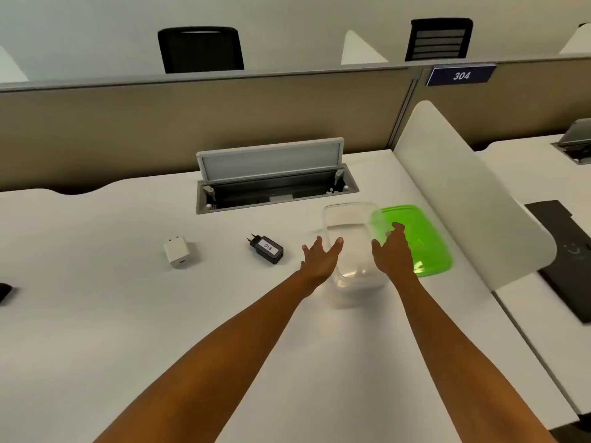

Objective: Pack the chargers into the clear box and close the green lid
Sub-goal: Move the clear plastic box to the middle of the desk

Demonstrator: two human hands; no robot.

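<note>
Both my open hands, left hand (319, 259) and right hand (391, 251), flank the clear box (350, 225), gripping nothing; a careless squeeze could skid it into the green lid (422, 241) beside my right.

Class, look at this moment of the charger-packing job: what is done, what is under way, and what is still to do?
Done: nothing is packed; the clear box looks empty and the green lid lies beside it on the desk. Under way: the left hand and right hand, both open, flank the box. Left: the white charger and black charger must go in, then the lid on.
</note>
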